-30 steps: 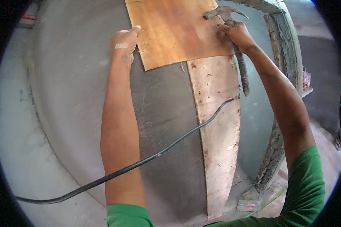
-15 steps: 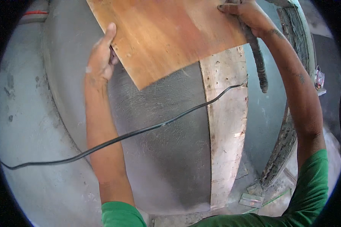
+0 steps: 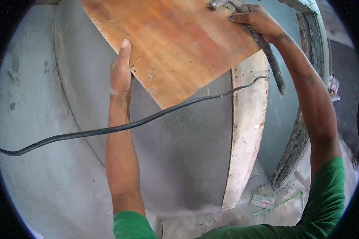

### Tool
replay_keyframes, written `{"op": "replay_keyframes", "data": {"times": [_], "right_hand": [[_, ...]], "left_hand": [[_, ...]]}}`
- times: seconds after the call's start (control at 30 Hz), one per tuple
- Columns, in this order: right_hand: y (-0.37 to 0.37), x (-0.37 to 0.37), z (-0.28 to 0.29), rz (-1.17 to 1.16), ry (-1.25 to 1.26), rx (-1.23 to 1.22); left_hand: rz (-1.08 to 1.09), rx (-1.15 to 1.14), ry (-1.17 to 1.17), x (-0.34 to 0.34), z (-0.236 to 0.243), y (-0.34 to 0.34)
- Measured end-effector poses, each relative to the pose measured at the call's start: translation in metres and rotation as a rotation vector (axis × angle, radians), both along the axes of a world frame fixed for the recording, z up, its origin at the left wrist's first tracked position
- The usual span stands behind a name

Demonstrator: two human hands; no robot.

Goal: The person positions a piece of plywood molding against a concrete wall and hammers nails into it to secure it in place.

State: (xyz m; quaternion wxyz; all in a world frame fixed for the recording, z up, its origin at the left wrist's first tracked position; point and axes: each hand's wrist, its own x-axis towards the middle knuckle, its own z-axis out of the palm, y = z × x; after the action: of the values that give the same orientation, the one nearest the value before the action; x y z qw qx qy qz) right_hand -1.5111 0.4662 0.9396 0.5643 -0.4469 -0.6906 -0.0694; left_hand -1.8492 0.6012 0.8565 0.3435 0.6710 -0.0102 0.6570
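Note:
Both my hands are raised at a brown plywood sheet point(image 3: 179, 44), which hangs tilted at the top of the view. My left hand point(image 3: 121, 73) grips its left edge, thumb on the near face and the other fingers mostly hidden behind it. A hammer with a dark, wrapped handle point(image 3: 276, 73) is in my right hand point(image 3: 261, 24); its metal head shows at the top, over the board. My right thumb lies against the board's face near the right edge. Below the sheet a long pale wooden plank point(image 3: 247, 131) stands upright along the grey plastered surface point(image 3: 183, 151).
A black cable point(image 3: 119, 128) sags across the view, passing in front of my left forearm and the board's lower corner. Rough edging point(image 3: 293, 147) borders an opening at right. A flat rectangular plate point(image 3: 262, 201) and a thin green strip point(image 3: 281, 205) lie on the floor.
The plywood sheet has tilted further and its lower corner has come down and right. My left hand has shifted right with it. More of the hammer, including its head, now shows.

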Motion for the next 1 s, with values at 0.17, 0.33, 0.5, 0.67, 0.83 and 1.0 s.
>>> {"op": "replay_keyframes", "data": {"times": [0.17,0.33,0.5,0.67,0.83,1.0], "right_hand": [[0.008,0.001,-0.008,0.068,0.0,-0.074],[0.021,0.025,0.001,-0.675,-1.244,0.577],[-0.044,-0.01,-0.011,-0.555,-0.183,0.122],[-0.189,0.034,-0.096,-0.627,-0.572,0.155],[-0.237,0.096,-0.298,-0.375,-0.155,-0.401],[-0.257,0.105,-0.544,-0.233,0.071,-0.924]], "left_hand": [[-0.079,0.057,0.061,-0.02,-0.007,-0.005],[-0.201,-0.031,-0.11,-0.031,-0.02,-0.01],[-0.075,-0.16,-0.155,-0.083,-0.043,-0.055],[0.278,-0.293,-0.202,-0.131,-0.1,-0.083],[0.731,-0.407,-0.172,-0.157,-0.163,-0.134],[1.109,-0.528,0.059,-0.154,-0.228,-0.172]]}}
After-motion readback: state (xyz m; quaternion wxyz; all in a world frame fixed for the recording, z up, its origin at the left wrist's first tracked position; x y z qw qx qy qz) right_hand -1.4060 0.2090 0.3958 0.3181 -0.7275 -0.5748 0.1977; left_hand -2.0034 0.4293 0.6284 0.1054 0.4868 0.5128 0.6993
